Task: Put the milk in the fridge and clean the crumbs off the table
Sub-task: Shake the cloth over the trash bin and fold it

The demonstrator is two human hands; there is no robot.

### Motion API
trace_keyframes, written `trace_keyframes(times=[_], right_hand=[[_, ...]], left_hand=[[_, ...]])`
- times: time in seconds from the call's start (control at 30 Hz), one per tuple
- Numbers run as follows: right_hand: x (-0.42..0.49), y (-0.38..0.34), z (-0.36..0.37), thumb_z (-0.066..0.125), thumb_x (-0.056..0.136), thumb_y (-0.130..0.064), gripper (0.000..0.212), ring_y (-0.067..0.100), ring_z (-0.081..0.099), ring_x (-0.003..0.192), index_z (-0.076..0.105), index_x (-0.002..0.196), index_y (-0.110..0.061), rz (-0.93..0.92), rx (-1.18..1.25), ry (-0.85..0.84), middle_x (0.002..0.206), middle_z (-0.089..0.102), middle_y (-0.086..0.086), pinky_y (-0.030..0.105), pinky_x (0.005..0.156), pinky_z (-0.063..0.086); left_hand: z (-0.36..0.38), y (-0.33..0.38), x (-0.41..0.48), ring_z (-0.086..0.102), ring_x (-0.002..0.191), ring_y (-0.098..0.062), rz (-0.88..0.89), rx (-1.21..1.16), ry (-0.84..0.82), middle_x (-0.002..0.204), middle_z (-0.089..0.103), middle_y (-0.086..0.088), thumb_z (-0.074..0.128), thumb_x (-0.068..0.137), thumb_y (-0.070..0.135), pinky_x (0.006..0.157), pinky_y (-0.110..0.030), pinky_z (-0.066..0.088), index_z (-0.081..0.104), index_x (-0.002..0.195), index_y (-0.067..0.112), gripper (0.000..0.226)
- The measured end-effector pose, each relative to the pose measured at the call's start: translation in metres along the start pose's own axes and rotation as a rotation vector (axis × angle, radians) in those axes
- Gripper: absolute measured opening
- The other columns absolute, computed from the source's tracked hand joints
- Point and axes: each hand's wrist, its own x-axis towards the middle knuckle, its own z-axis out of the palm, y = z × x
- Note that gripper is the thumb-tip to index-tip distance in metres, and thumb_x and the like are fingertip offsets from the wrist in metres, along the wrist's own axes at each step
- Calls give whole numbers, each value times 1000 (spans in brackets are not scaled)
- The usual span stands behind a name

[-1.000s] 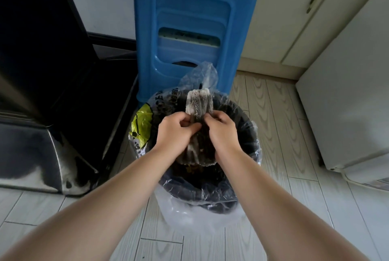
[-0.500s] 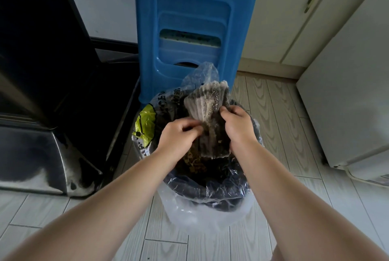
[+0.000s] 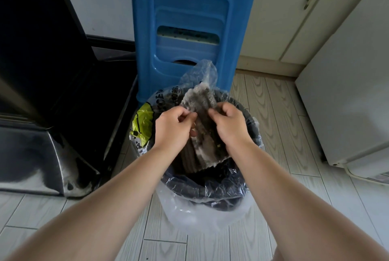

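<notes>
Pale plank floor (image 3: 280, 126) carries a dark bin (image 3: 210, 197) lined with clear plastic, just in front of a blue stool (image 3: 189, 14); no surface is in view. Over the bin mouth hangs the grey ribbed cloth (image 3: 202, 100), pinched near its top by the left grip (image 3: 172, 128) and the right grip (image 3: 229, 126). It looks soft, light and limp, so holding it at two edges seems best.

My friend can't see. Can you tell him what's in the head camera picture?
The left hand and right hand pinch a grey ribbed cloth over a dark bin lined with a clear plastic bag. A blue plastic stool stands behind the bin on a pale plank floor.
</notes>
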Motion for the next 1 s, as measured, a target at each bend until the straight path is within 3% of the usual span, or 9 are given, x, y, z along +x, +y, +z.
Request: trace_keyframes(times=[0.13, 0.23, 0.37, 0.47, 0.57, 0.63, 0.73, 0.87, 1.0], right_hand=[[8, -1, -9, 56, 91, -24, 12, 20, 59, 91, 59, 96, -14, 77, 119, 111, 96, 63, 3, 34, 82, 48], [10, -1, -10, 55, 92, -24, 10, 25, 60, 94, 58, 93, -15, 92, 153, 102, 96, 63, 6, 41, 87, 50], [9, -3, -9, 57, 90, -19, 13, 28, 63, 96, 63, 78, -21, 143, 273, 20, 95, 68, 5, 45, 92, 50], [6, -8, -12, 52, 91, -13, 21, 22, 66, 81, 66, 77, -19, 191, 425, -83, 81, 70, 2, 38, 83, 53], [3, -10, -16, 48, 93, -14, 23, 22, 68, 82, 69, 85, -19, 226, 519, -146, 83, 73, 3, 35, 78, 53], [3, -11, -19, 48, 93, -17, 24, 21, 68, 82, 70, 85, -19, 243, 527, -153, 79, 74, 1, 35, 79, 53], [5, -10, -21, 51, 92, -22, 17, 22, 66, 83, 67, 88, -18, 302, 514, -106, 82, 72, 2, 35, 81, 51], [11, 0, -20, 70, 79, -32, 17, 24, 65, 95, 64, 90, -21, 262, 365, -109, 101, 70, 4, 45, 91, 49], [9, 5, -15, 81, 68, -18, 34, 13, 66, 86, 64, 97, -22, 142, 83, -177, 91, 70, -4, 28, 78, 51]], left_hand=[[0, -2, -1, 68, 72, -17, -50, 42, -36, 81, 69, 4, 57, 88, 14, 74, -39, 57, 68, 93, 18, 12], [1, -2, 0, 57, 106, -18, -74, 103, -106, 122, 56, 5, 64, 82, 18, 93, -35, 48, 53, 127, 27, 47], [6, -3, -2, 51, 111, -13, -245, -190, -216, 123, 51, 12, 70, 77, 43, 97, -35, 42, 28, 144, 30, 80], [11, -10, 2, 46, 127, -23, -446, -359, -233, 146, 40, 4, 72, 51, 68, 103, -51, 40, 12, 146, 38, 117], [11, -11, 5, 46, 127, -27, -545, -440, -265, 145, 41, 1, 74, 34, 76, 102, -54, 39, 16, 146, 35, 133], [12, -11, 5, 60, 112, -25, -542, -501, -271, 130, 58, -3, 80, 43, 68, 96, -49, 47, 38, 139, 22, 115], [13, -14, 6, 69, 91, -23, -469, -469, -131, 105, 70, -7, 80, 69, 37, 87, -40, 54, 56, 121, 9, 64], [10, -16, 9, 69, 88, -26, -435, -429, -84, 99, 71, -9, 76, 74, 17, 86, -44, 54, 60, 112, 9, 42], [7, -16, 9, 69, 90, -26, -338, -380, -197, 99, 72, -10, 66, 79, 3, 84, -40, 54, 63, 110, 8, 32]])
